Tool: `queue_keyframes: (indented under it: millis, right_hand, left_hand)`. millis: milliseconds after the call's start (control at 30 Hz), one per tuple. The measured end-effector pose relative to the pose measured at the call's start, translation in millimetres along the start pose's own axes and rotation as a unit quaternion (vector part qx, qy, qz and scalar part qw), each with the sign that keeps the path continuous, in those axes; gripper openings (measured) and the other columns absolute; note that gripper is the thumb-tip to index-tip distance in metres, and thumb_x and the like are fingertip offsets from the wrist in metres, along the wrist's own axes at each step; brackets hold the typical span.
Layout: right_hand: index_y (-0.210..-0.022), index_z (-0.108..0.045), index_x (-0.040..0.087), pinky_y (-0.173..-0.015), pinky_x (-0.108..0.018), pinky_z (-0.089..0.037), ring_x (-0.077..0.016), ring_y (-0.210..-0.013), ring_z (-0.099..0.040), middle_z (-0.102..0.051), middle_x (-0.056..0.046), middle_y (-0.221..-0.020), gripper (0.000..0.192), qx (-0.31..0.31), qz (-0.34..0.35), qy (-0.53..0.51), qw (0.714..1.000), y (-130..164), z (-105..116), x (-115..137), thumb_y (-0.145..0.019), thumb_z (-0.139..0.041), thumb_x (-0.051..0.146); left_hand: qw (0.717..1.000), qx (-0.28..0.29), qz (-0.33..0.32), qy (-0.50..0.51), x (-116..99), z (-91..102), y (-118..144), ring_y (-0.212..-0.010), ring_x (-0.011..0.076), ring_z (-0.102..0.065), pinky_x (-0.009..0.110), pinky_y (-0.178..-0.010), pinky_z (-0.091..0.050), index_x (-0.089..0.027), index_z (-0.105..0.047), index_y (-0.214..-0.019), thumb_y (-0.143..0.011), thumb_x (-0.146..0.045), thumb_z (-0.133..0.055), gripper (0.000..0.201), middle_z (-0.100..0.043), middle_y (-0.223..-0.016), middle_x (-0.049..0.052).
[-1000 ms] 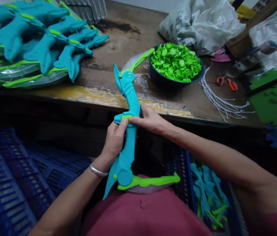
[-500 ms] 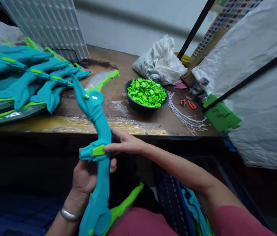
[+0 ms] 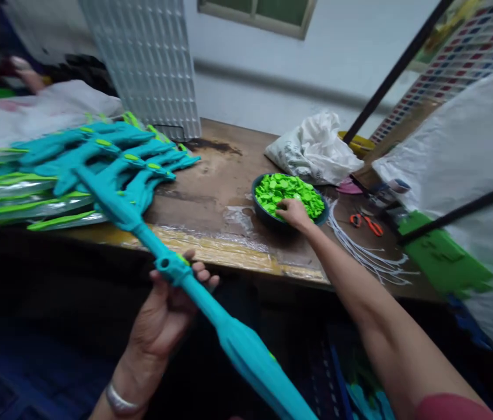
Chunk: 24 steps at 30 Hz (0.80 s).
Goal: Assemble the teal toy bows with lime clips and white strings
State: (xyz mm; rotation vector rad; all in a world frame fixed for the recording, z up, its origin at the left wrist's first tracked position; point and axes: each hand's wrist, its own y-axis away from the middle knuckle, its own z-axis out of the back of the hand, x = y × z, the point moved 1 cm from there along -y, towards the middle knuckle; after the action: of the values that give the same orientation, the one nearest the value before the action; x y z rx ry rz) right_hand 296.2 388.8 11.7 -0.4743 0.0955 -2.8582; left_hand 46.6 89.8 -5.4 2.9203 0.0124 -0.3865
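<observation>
My left hand (image 3: 163,315) is wrapped around the grip of a teal toy bow (image 3: 193,294), fingers (image 3: 200,274) curled closed over the shaft just below its collar; the bow slants up and away from those fingers toward the stack of finished bows (image 3: 97,157). My right hand (image 3: 295,213) is stretched out and resting in the dark bowl (image 3: 268,217) of green clips (image 3: 287,189), fingers bent down among them (whether they have pinched one I cannot tell). Beyond those fingertips lies a white bag (image 3: 314,149); to their right, white cords (image 3: 369,256) and orange scissors (image 3: 366,223). The table edge (image 3: 228,254) lies between the two hands.
</observation>
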Motion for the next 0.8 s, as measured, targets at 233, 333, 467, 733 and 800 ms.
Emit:
queue_keyframes:
  millis: [233,333,467,733,800]
  right_hand:
    - [-0.091,-0.072,0.009,-0.096,-0.046,-0.049,-0.0301,-0.103,-0.068,-0.073,-0.019,-0.102,0.024,-0.074,-0.002,-0.021,0.997,8,0,10,-0.093,-0.049,0.015]
    - [-0.099,-0.074,0.007,-0.093,-0.044,-0.049,-0.0325,-0.102,-0.068,-0.073,-0.022,-0.101,0.036,-0.109,0.006,-0.057,0.992,17,8,14,-0.090,-0.040,0.016]
    - [-0.106,-0.074,0.009,-0.081,-0.038,-0.054,-0.0249,-0.076,-0.068,-0.072,-0.011,-0.077,0.039,-0.101,0.029,-0.108,0.989,40,22,19,-0.091,-0.041,0.023]
    - [-0.109,-0.068,0.018,-0.047,-0.026,-0.049,-0.0132,-0.046,-0.057,-0.062,0.002,-0.060,0.025,-0.006,0.128,-0.334,0.934,128,70,64,-0.094,-0.058,0.035]
    - [-0.099,-0.069,0.019,-0.050,-0.025,-0.050,-0.0119,-0.048,-0.058,-0.061,0.002,-0.061,0.018,0.039,0.166,-0.349,0.921,155,77,80,-0.094,-0.061,0.034]
  left_hand:
    - [0.997,0.050,0.006,-0.059,15,-12.5,21,-0.109,0.0301,-0.072,0.061,-0.100,-0.057,-0.021,-0.073,-0.119,-0.092,-0.027,-0.073,0.028,-0.076,-0.121,0.011]
    - [0.996,-0.003,-0.020,-0.083,18,-17.4,27,-0.096,0.0242,-0.074,0.054,-0.095,-0.061,-0.021,-0.076,-0.108,-0.084,-0.025,-0.082,0.025,-0.078,-0.111,0.006]
    - [0.987,-0.068,-0.075,-0.125,18,-21.0,30,-0.084,0.0179,-0.073,0.037,-0.085,-0.065,-0.020,-0.074,-0.099,-0.075,-0.023,-0.088,0.028,-0.079,-0.097,0.001]
    - [0.952,-0.130,-0.122,-0.249,47,0.3,50,-0.098,0.0257,-0.072,0.039,-0.077,-0.066,-0.018,-0.069,-0.106,-0.078,-0.035,-0.086,0.037,-0.075,-0.111,0.008]
    - [0.946,-0.138,-0.141,-0.256,57,10.7,54,-0.103,0.0253,-0.070,0.041,-0.079,-0.066,-0.019,-0.066,-0.107,-0.080,-0.034,-0.083,0.035,-0.072,-0.118,0.008]
